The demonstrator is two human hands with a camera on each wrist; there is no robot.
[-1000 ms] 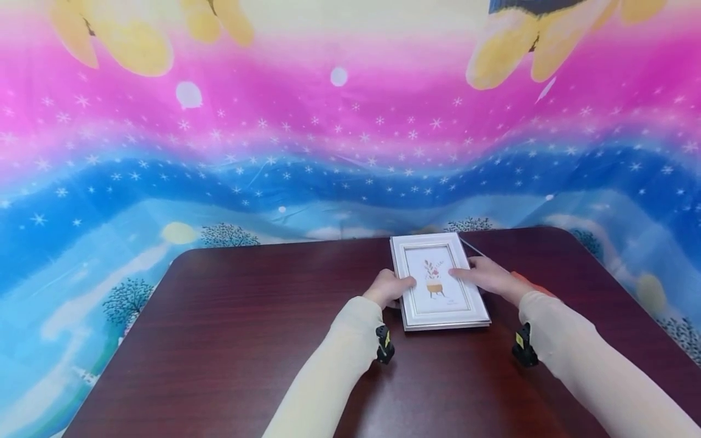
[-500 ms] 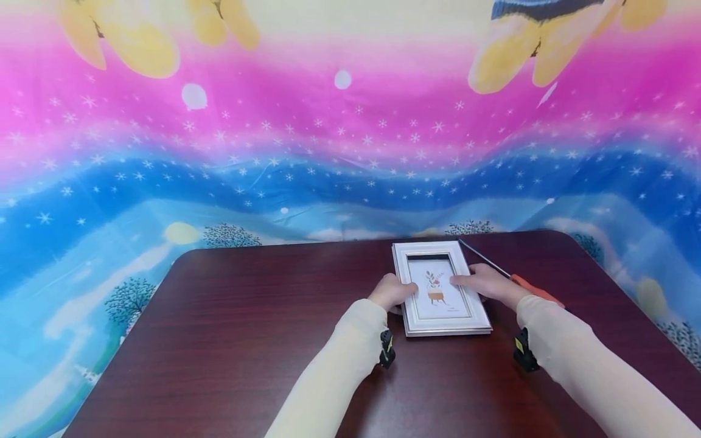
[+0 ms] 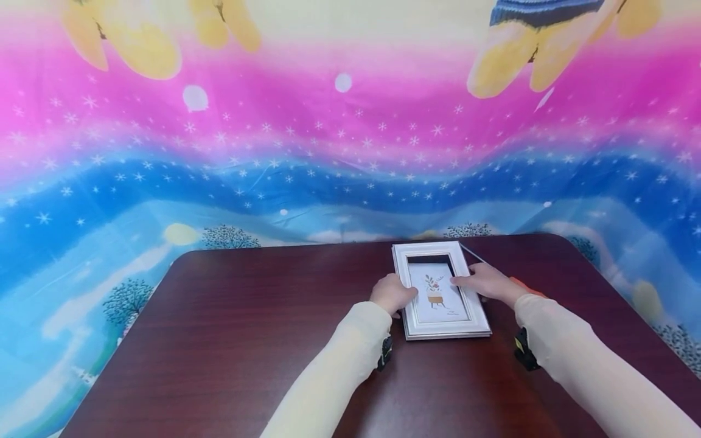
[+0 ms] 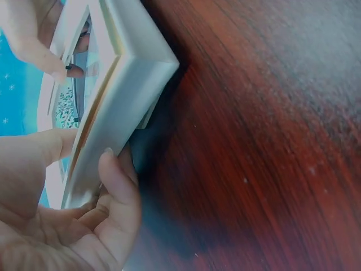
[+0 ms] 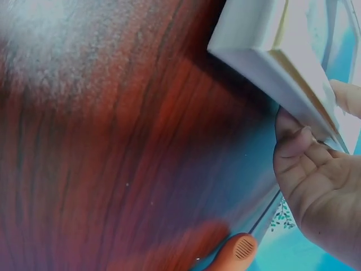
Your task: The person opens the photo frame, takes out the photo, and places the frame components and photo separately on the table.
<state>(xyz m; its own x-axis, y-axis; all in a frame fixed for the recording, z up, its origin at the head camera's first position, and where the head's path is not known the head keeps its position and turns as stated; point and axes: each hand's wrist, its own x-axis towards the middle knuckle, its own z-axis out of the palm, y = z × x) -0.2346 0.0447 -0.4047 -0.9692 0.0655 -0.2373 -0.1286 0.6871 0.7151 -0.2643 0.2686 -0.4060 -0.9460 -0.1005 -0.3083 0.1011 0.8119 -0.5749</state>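
Note:
Both hands hold a white picture frame toward the right side of the table. Inside its window lies a white print of a plant in an ochre pot, with a dark strip showing along the window's top. My left hand grips the left side, thumb on the front and fingers curled along the outer edge and beneath. On the opposite side my right hand does the same, its fingers bent under the edge. Glossy reflections cross the frame's front in both wrist views.
A screwdriver with an orange handle and thin metal shaft lies beside the frame, partly hidden by the right hand and forearm in the head view. The dark red wooden table ends at a colourful patterned cloth backdrop.
The frame has shifted slightly toward me. Its print, which filled the window a second ago, now appears lower in it, with a dark strip above. Both hands keep their grip.

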